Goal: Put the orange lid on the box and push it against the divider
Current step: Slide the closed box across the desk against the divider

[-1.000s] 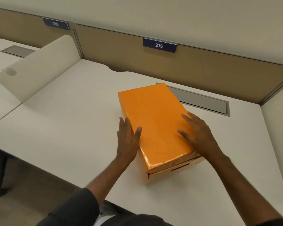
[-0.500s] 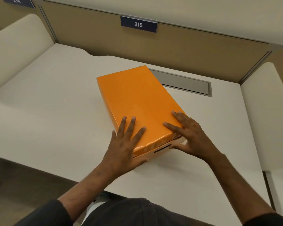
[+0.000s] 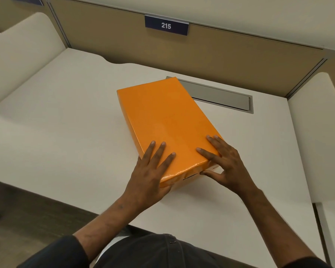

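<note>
With the orange lid (image 3: 166, 128) already seated on the box (image 3: 191, 177), the step in hand looks like the push toward the divider (image 3: 201, 49). Nearest the camera: left hand (image 3: 149, 176) lies flat, fingers spread over the lid's near left corner, palm against the near end. Right hand (image 3: 226, 165) has its fingers splayed on the near right corner, thumb pressed to the box's pale end wall below the lid rim. Neither hand is clenched; both press rather than grip.

Box sits mid-desk (image 3: 66, 132), well apart from the back divider. Long axis runs near-to-far but skewed, far end pointing away and to the left; the far right corner overlaps the grey cable tray (image 3: 220, 95) in the desktop.

Judgement: next move calls for an even forward shove from both palms, with slightly more from the left hand to square the box before it meets the divider.
</note>
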The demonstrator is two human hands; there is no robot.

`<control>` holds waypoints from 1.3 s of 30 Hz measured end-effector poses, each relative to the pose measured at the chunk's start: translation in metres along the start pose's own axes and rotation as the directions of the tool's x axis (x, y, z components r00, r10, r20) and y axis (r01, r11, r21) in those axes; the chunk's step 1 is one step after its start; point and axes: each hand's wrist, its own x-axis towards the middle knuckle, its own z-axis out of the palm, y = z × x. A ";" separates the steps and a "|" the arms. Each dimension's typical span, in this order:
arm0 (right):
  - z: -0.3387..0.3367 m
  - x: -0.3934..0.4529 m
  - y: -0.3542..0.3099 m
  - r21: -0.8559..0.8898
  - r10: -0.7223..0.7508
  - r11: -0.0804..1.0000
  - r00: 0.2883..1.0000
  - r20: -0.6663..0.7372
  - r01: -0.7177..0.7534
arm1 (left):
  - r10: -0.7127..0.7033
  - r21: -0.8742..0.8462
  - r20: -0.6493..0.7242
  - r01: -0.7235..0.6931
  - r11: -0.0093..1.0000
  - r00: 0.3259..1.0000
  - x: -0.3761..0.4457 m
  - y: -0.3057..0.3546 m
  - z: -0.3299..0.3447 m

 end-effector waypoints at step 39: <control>-0.024 0.098 0.025 0.610 0.362 0.557 0.826 0.432 -0.564 | -0.608 -0.852 0.245 0.467 0.238 0.756 0.026 -0.056 0.011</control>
